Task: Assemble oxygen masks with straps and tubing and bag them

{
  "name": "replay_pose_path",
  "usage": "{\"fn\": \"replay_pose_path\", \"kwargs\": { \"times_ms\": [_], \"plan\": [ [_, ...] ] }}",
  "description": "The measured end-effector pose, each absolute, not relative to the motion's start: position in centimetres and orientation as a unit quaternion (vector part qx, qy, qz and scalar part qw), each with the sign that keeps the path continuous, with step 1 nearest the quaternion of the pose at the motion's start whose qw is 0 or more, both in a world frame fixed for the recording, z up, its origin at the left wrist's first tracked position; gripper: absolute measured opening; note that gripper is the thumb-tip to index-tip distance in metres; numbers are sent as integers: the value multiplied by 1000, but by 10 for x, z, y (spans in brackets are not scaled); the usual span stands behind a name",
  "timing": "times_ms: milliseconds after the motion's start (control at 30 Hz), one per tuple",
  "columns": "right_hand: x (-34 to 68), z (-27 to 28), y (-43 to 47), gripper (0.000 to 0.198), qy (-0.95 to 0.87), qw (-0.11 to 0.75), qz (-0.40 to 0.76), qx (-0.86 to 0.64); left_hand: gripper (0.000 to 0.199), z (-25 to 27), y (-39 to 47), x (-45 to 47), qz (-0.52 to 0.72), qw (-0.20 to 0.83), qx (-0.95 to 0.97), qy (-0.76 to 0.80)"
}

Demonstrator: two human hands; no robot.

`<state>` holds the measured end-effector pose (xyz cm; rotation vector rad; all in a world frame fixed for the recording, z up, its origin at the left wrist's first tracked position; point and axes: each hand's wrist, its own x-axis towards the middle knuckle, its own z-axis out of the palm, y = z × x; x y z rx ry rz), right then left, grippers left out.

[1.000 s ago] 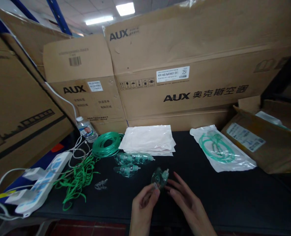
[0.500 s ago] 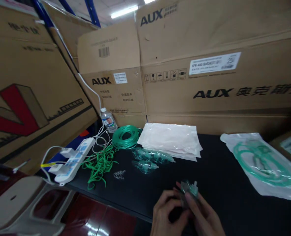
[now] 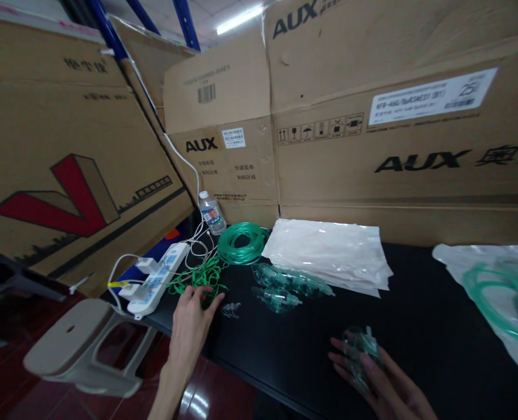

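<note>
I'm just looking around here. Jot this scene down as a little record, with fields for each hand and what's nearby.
Left hand: its fingers are at the tangled green cords; whether they grip any is unclear
Right hand: holds a clear, green-tinted mask
Beside the cords: small clear pieces, white power strip
Mid-table: more masks
Behind those: coiled green tubing, white packets
Far right: clear bag with green tubing inside
Back left: water bottle
Floor: pale stool

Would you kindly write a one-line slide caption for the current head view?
Left hand at the tangled green straps, right hand holding a see-through mask over the black table.
</note>
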<state>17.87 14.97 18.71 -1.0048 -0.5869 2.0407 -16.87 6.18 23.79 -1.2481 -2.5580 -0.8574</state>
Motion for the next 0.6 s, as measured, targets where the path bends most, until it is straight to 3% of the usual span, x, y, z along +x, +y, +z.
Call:
{"fn": "replay_pose_path", "kwargs": {
  "times_ms": [133,267,433,600],
  "plan": [
    [175,194,149,55,-244,393,797,-388,38,260,70,-183,-312,67,-425,-847],
    [178,190,149,55,-256,397,801,-369,47,317,81,-196,-384,116,-378,-834],
    [181,185,148,52,-258,408,802,-352,32,375,112,-203,-591,106,-389,-699],
    [182,188,145,52,-254,421,806,-328,32,400,150,-206,-641,109,-395,-648]
  ]
}}
